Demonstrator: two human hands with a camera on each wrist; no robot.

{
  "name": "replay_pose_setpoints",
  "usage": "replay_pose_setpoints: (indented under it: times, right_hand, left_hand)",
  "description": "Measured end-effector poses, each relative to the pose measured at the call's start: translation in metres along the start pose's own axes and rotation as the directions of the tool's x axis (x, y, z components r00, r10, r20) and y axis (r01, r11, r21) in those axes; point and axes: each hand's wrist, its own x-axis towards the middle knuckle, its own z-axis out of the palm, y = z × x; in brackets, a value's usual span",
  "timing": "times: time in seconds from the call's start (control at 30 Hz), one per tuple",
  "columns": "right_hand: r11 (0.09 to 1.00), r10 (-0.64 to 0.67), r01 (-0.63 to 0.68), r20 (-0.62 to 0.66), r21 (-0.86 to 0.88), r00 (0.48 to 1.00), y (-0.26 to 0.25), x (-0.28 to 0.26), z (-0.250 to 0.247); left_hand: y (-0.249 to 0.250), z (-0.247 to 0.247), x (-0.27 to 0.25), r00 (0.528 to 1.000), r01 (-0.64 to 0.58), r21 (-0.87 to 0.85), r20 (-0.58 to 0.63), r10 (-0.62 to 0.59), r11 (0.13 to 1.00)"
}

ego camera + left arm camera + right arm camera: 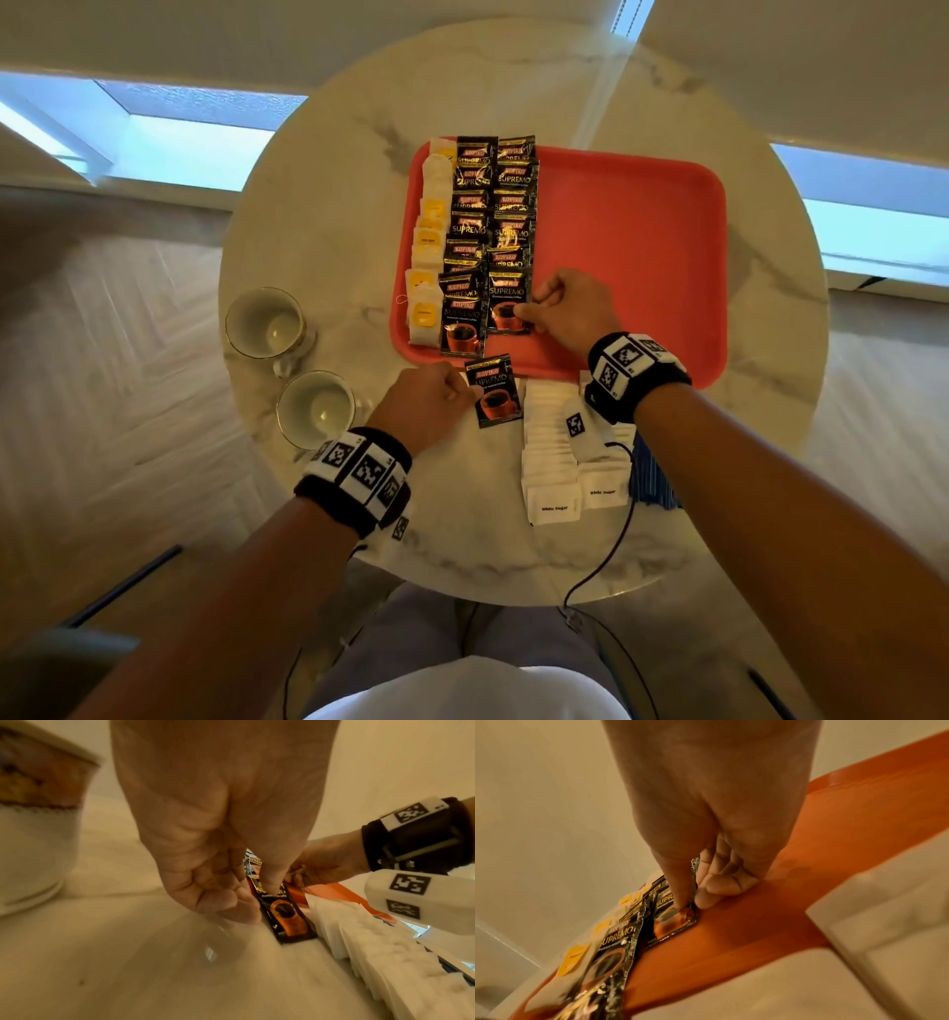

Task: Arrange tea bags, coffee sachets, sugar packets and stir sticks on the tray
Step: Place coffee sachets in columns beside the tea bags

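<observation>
A red tray (pixel 642 246) lies on the round marble table. A column of tea bags (pixel 429 246) with yellow tags runs along its left edge, and two columns of black coffee sachets (pixel 493 205) lie beside them. My right hand (pixel 534 306) pinches the right edge of the nearest sachet (pixel 506 303) in the second column, thumb on top (pixel 690 902). My left hand (pixel 464 393) pinches a loose coffee sachet (pixel 495 393) lying on the table just in front of the tray, thumb pressed on it (pixel 270 892). White sugar packets (pixel 554 462) lie in rows near me, with blue stir sticks (pixel 649 478) to their right.
Two white cups (pixel 267 321) (pixel 316 406) with gold rims stand on the table left of the tray. The right half of the tray holds nothing. A black cable (pixel 611 545) hangs over the table's near edge.
</observation>
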Motion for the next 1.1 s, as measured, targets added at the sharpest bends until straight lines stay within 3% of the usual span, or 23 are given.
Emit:
replay_pose_setpoints:
  times: [0.13, 0.27, 0.43, 0.6, 0.87, 1.1]
  right_hand:
    - [0.998, -0.055, 0.053, -0.055, -0.047, 0.997, 0.004, -0.009, -0.004]
    - [0.996, -0.085, 0.085, -0.011, -0.035, 0.996, 0.01, -0.028, -0.009]
    - [0.982, -0.186, 0.189, 0.156, 0.001, 0.97, 0.011, -0.053, -0.015]
    - [0.96, -0.274, 0.279, 0.287, 0.024, 0.918, 0.002, -0.066, -0.007]
    - [0.953, -0.301, 0.302, 0.082, 0.0, 0.95, -0.016, -0.05, -0.01]
    - [0.981, -0.134, 0.145, 0.092, -0.131, 0.987, 0.002, -0.021, -0.004]
  left_hand:
    - [0.006, 0.009, 0.004, 0.998, 0.069, -0.008, -0.007, -0.069, 0.998]
    - [0.01, 0.013, 0.003, 0.997, 0.07, -0.041, 0.028, -0.069, 0.997]
    - [0.014, 0.003, -0.008, 0.999, -0.027, -0.051, 0.031, 0.029, 0.998]
    - [0.027, -0.024, -0.017, 0.979, -0.194, -0.081, -0.075, 0.188, 0.978]
    - [0.05, -0.054, -0.009, 0.952, -0.207, -0.105, -0.249, 0.176, 0.973]
    - [0.023, -0.038, -0.021, 0.967, -0.197, -0.048, -0.173, 0.186, 0.979]
